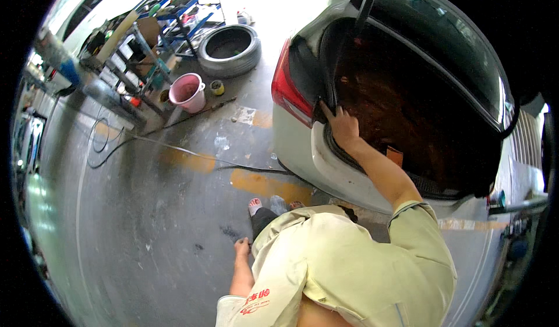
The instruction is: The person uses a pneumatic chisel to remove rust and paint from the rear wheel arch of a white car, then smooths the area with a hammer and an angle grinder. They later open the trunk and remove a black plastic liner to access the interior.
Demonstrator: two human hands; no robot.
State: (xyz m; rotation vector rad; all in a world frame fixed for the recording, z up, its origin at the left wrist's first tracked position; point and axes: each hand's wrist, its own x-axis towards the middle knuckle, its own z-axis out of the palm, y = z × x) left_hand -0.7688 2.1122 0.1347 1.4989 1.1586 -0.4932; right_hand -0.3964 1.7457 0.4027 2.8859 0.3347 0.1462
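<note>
The boot of a white car point(361, 178) gapes in front of me on the right, its interior dark and reddish brown. My right hand point(345, 128) reaches to the left side of the boot opening, beside the red tail light point(286, 88). Its index finger stretches toward a small dark spot by the light's inner edge, and the other fingers are partly bent. A black rubber seal point(331, 85) runs along the opening right by that hand. Low at my left side hangs my left hand point(242, 246), fingers curled; what they hold, if anything, is too small to tell.
A used tyre point(230, 50) lies on the floor at the far left of the car, near a pink bucket point(188, 93) and a small tin point(217, 87). Behind them stands a blue rack point(180, 18) of tools. A hose point(174, 147) trails over the grey floor toward the car.
</note>
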